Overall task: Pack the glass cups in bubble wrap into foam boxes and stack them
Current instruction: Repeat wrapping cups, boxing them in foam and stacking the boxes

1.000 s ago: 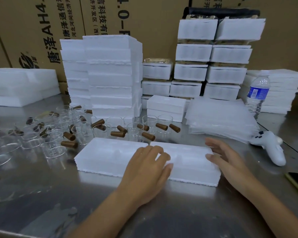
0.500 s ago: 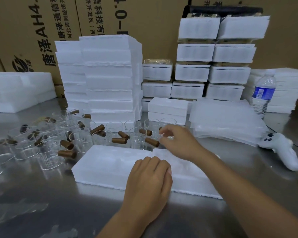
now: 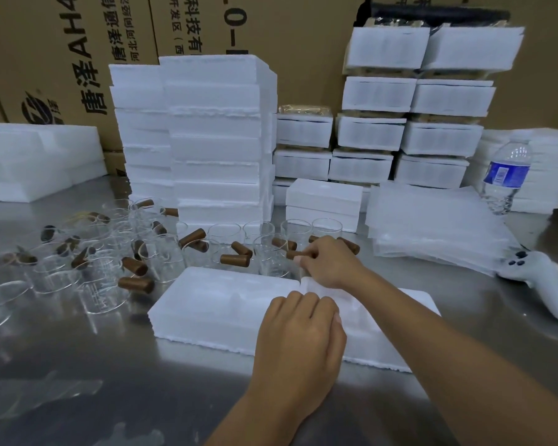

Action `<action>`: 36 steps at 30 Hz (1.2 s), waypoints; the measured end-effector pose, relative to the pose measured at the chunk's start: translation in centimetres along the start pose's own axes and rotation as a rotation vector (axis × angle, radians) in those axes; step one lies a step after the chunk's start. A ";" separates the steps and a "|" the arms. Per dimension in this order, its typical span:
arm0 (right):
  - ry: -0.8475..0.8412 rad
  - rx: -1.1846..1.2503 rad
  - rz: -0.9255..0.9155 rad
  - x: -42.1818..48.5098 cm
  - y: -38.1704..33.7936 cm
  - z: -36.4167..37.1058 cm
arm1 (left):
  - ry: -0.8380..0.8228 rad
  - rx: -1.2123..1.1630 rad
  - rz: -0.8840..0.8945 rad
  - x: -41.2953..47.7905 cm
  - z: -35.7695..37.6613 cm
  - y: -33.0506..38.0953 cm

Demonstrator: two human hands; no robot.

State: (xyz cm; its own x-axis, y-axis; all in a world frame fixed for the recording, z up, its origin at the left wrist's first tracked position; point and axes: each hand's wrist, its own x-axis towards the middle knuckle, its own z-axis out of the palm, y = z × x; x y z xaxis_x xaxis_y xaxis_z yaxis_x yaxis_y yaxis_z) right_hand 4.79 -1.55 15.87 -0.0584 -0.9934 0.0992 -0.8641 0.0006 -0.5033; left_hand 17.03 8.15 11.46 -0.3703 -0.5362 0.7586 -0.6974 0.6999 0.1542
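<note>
Where two foam boxes (image 3: pixel 219 300) (image 3: pixel 368 344) abut, left hand (image 3: pixel 300 329) rests.

We see white foam boxes (image 3: pixel 213 304), clear glass cups (image 3: pixel 269 255) with brown handles (image 3: pixel 236 259), and at two o'clock a bottle (image 3: pixel 506 175) labelled blue, perhaps white-lettered.

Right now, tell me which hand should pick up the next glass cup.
Right. The right hand pinches a brown cup handle behind the foam box; the left hand rests curled on that box, farther from the glass cups.
</note>
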 end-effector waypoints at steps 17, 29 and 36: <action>0.203 0.701 -0.139 -6.3 2.9 -7.6 | 0.136 -1.212 -0.774 6.9 -1.8 -2.0; 0.072 0.652 -0.169 -5.2 4.6 -7.4 | 0.011 -1.667 -0.871 6.8 -0.1 -3.4; 0.482 0.240 0.015 -0.2 10.7 -9.0 | 0.123 -1.679 -0.985 7.0 -0.3 -4.2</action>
State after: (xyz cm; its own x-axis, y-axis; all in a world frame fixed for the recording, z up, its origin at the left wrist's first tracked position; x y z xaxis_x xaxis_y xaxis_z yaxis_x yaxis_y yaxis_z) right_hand -8.89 -0.31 18.17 -0.3418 -0.8280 0.4445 -0.7261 -0.0675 -0.6842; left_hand 17.55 1.62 16.29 -0.1896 -0.9797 0.0655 0.6257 -0.0691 0.7770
